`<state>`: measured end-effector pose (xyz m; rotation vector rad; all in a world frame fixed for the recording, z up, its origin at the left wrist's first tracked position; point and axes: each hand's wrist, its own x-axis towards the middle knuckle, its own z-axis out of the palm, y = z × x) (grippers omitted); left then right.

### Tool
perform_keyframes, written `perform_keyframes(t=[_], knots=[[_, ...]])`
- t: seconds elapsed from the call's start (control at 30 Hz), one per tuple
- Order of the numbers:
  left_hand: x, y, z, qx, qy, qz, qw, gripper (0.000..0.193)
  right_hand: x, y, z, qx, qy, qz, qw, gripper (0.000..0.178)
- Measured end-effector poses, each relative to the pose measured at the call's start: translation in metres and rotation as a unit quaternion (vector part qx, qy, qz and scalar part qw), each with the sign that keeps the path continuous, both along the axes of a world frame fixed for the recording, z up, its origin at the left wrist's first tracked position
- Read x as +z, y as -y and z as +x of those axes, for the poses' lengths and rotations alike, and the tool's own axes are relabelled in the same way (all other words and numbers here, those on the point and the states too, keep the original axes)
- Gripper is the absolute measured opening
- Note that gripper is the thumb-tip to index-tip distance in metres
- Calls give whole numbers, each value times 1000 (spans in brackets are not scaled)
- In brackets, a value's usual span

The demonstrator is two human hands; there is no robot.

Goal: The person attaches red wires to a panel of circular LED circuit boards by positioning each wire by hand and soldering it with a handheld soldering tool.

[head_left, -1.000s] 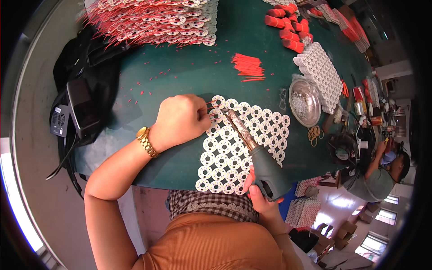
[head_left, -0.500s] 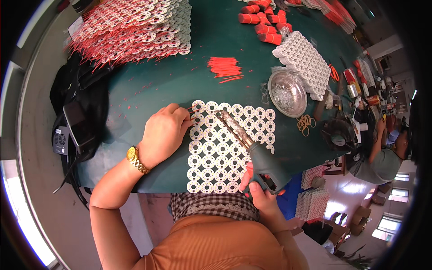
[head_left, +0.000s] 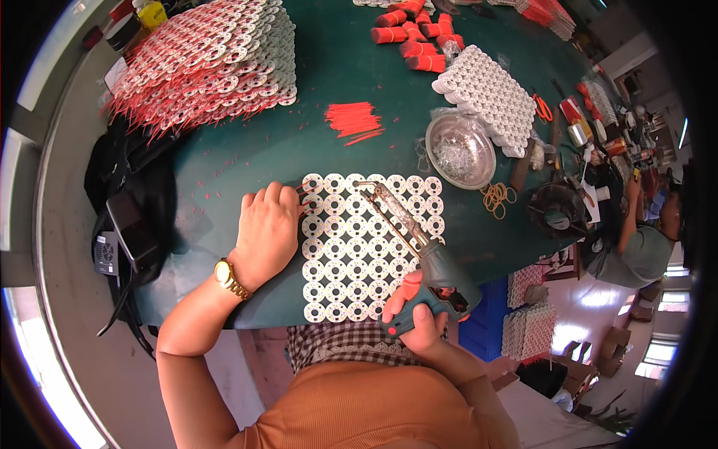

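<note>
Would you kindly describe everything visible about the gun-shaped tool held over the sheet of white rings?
The tool has a dark teal, plastic-looking pistol body and a long brownish metal barrel ending in a thin bent tip. The right hand grips its handle at the table's near edge. The barrel slants up and left across the sheet of white rings, its tip near the sheet's far row. Whether the tip touches a ring cannot be told.
</note>
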<state>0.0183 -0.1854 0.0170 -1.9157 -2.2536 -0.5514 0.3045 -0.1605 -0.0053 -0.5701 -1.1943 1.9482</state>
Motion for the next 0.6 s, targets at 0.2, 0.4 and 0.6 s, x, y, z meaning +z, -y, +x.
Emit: perform_keyframes(t=[0.2,0.4,0.6], knots=[[18,8,-8,-9,174,10,985,12,-4,-11,-9,-64,6,93,994,49],[25,12,-13,-50,236,-58,969,10,-1,-18,-13,-110,-13,48,993,47],[39,15,-16,14,25,34,999,9,5,-17,-14,-133,-7,38,990,47]])
